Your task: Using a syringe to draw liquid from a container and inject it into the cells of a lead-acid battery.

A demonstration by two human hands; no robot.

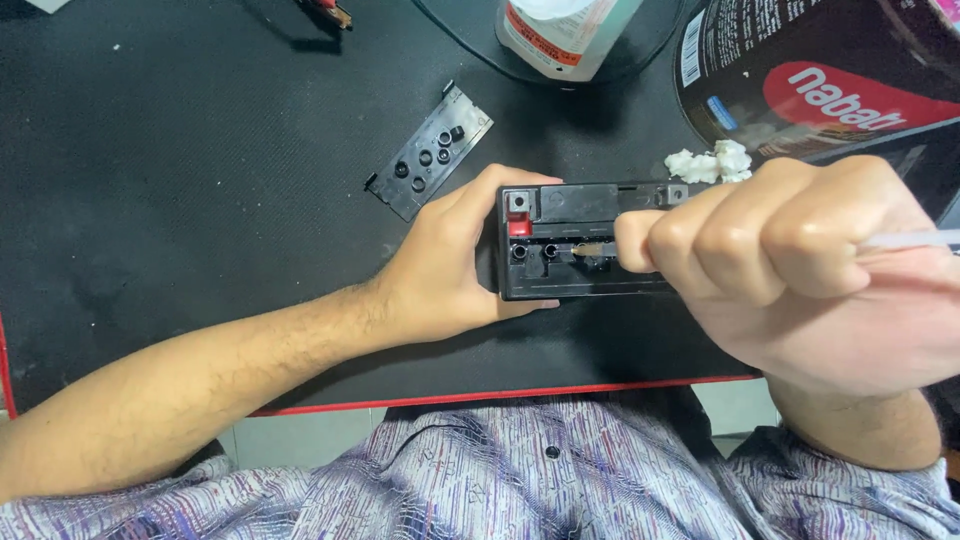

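A small black battery (562, 245) with its top cover off stands on a black mat (200, 200); round cell holes and a red terminal corner show. My left hand (450, 265) grips the battery's left end. Raised close to the camera, my right hand (800, 270) is closed around a thin clear tube-like tool (915, 240), whose tip (590, 250) touches one of the middle cell holes. This hand hides the battery's right part.
The removed black cover strip (430, 150) with round caps lies left of the battery. White cotton wads (708, 163) sit behind it. A white bottle (560, 30) and a dark round tin (810, 70) stand at the back. The mat's red edge (500, 393) runs near my body.
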